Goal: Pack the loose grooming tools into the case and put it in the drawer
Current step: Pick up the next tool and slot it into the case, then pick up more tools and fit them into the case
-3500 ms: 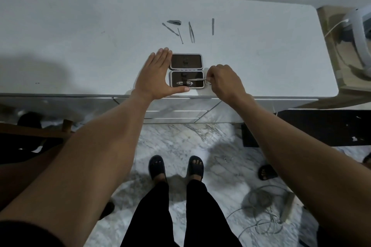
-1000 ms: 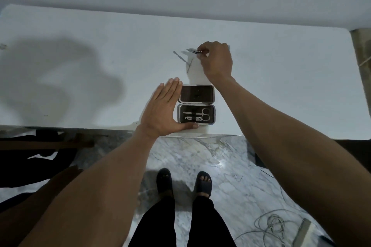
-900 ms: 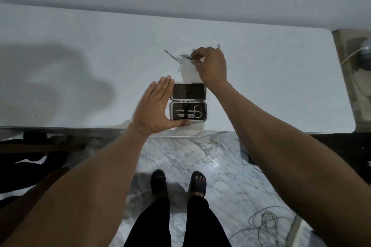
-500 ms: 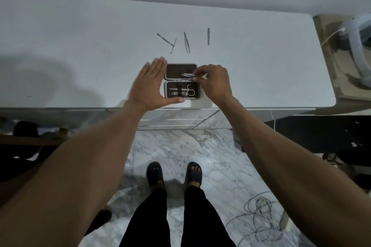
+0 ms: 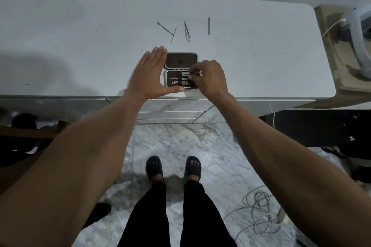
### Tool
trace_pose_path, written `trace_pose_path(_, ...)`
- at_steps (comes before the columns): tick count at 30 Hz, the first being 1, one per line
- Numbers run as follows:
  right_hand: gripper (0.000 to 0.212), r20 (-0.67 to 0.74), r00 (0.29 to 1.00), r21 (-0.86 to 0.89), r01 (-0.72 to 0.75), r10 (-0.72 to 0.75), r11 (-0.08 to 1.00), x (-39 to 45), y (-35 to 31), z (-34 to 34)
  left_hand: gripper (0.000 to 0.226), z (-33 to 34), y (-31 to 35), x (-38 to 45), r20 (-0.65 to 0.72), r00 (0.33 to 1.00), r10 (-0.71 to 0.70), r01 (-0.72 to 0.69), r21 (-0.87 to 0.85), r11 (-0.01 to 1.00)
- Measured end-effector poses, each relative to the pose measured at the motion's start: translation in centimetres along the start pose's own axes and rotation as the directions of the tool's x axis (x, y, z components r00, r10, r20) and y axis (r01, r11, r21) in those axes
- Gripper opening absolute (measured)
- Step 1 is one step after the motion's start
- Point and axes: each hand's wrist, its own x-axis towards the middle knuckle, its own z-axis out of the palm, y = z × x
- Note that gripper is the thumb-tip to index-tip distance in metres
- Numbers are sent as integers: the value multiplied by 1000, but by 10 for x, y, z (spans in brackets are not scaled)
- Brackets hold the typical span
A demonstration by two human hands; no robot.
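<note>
Right hand (image 5: 208, 80) grip pinches the clipper (image 5: 185, 74), now lowered into the case (image 5: 180, 70); left hand (image 5: 149, 75) stays flat, fingers spread.

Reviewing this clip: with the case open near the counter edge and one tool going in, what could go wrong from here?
The case sits close to the countertop front edge; if the left hand bracing it eases, a push could tip it off. The right hand is pressing a small tool beside ones already seated, which might be knocked loose. Four loose tools lie farther back and could be forgotten.

Shiny metal tools (image 5: 187, 31); matt white countertop (image 5: 80, 32).
</note>
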Motion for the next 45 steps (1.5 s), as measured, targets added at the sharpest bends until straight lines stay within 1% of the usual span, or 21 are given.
trace_pose_path(7, 18, 20, 1000, -29, -9, 9, 1000, 2, -11, 13, 144, 0, -1, 1, -5, 1000, 1, -1, -21, 1000)
trace_pose_path(16, 13, -19, 1000, -28, -4, 3, 1000, 4, -14, 18, 140, 2, -3, 2, -14, 1000, 1, -1, -26, 1000)
trace_pose_path(21, 13, 16, 1000, -34, 14, -14, 999, 5, -14, 13, 141, 2, -2, 2, -17, 1000, 6, -6, -20, 1000)
trace_pose_path(28, 17, -35, 999, -21, -9, 9, 1000, 26, -18, -1, 140, 1, -1, 2, -31, 1000, 0, -1, -37, 999)
trace_pose_path(32, 13, -57, 997, 19, -42, 43, 999, 45, -18, -9, 140, 1, -1, 2, -26, 1000, -1, -1, -41, 999)
trace_pose_path(37, 14, -78, 994, 43, -71, 75, 997, 71, -15, -13, 138, 1, -2, 3, -17, 1000, -8, 7, -46, 999)
trace_pose_path(39, 14, -120, 987, 55, -100, 106, 994, 83, -13, -13, 137, 1, -2, 3, -24, 1000, -3, 2, -41, 999)
trace_pose_path(42, 15, -201, 956, 75, -204, 215, 976, 102, -5, -11, 137, 2, -3, 4, -35, 999, -2, 0, -38, 999)
trace_pose_path(45, 21, -270, 912, 70, -302, 309, 951, 119, 5, -10, 138, 3, -4, 5, -29, 1000, -5, 4, -28, 1000)
